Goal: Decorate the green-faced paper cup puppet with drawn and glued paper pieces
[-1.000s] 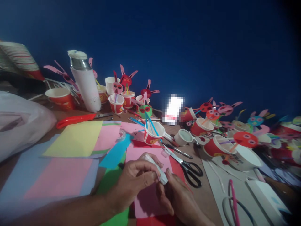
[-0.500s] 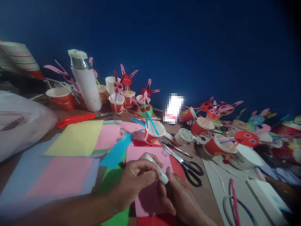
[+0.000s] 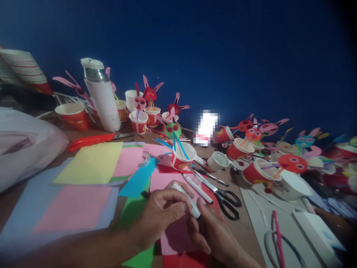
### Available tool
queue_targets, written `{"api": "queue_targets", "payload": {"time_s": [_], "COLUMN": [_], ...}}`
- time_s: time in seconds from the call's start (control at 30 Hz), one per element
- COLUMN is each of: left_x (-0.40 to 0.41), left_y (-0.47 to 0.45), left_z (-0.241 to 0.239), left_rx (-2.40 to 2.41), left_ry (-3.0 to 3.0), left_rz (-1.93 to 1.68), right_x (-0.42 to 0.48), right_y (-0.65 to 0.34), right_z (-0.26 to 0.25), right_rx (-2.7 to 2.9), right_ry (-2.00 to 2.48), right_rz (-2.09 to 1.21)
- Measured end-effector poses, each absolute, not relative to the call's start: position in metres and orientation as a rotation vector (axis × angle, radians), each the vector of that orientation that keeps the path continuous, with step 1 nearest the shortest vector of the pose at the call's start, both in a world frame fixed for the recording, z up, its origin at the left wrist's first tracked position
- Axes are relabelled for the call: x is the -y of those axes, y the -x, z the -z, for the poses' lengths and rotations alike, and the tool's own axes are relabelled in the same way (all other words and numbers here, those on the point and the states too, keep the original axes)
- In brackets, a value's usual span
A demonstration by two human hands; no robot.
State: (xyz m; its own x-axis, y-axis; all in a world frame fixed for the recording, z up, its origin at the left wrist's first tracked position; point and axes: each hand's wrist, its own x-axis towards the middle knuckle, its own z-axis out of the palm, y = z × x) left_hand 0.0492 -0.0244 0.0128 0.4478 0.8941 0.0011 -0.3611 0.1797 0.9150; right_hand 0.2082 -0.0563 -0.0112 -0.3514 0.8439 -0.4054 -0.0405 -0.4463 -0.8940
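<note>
My left hand (image 3: pixel 160 216) is curled round a small white tube (image 3: pixel 186 198), which looks like a glue stick, low in the middle of the view. My right hand (image 3: pixel 214 234) meets it at the tube's lower end, fingers pinched there. Both hands hover over a pink paper sheet (image 3: pixel 173 186) that lies on red paper. A white pen-like stick (image 3: pixel 197 188) lies just beyond the hands. Black-handled scissors (image 3: pixel 223 196) lie to the right of them. A red paper cup with blue straws (image 3: pixel 182 157) stands just behind the pink sheet.
Yellow (image 3: pixel 90 163), pink and blue paper sheets cover the left. A white flask (image 3: pixel 102 96), red-handled cutter (image 3: pixel 89 140) and several cups with paper bunny faces (image 3: pixel 149 95) stand behind. More decorated cups (image 3: pixel 290 163) crowd the right. A plastic bag (image 3: pixel 25 145) is at far left.
A white pen-like stick now lies on the pink and red paper just beyond my hands. The hands have barely shifted on the tube.
</note>
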Motion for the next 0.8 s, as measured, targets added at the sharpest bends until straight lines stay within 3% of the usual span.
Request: {"api": "queue_targets", "payload": {"time_s": [0.07, 0.27, 0.37, 0.57, 0.8], "left_x": [0.024, 0.022, 0.022, 0.025, 0.023], "left_y": [-0.049, -0.048, -0.049, -0.051, -0.048], "left_z": [-0.014, -0.014, -0.013, -0.010, -0.007], "left_rx": [-0.637, -0.651, -0.640, -0.552, -0.638], "left_ry": [-1.023, -1.005, -1.010, -0.914, -0.969], "left_rz": [-0.980, -0.964, -0.981, -0.966, -0.949], "right_x": [0.056, 0.056, 0.057, 0.055, 0.053], "right_y": [-0.209, -0.214, -0.212, -0.206, -0.206], "right_z": [0.013, 0.001, 0.003, 0.015, -0.004], "right_rx": [1.079, 1.450, 1.350, 0.969, 1.254], "right_ry": [1.266, 1.335, 1.391, 1.222, 1.307], "right_rz": [-1.852, -1.196, -1.288, -1.905, -1.366]}}
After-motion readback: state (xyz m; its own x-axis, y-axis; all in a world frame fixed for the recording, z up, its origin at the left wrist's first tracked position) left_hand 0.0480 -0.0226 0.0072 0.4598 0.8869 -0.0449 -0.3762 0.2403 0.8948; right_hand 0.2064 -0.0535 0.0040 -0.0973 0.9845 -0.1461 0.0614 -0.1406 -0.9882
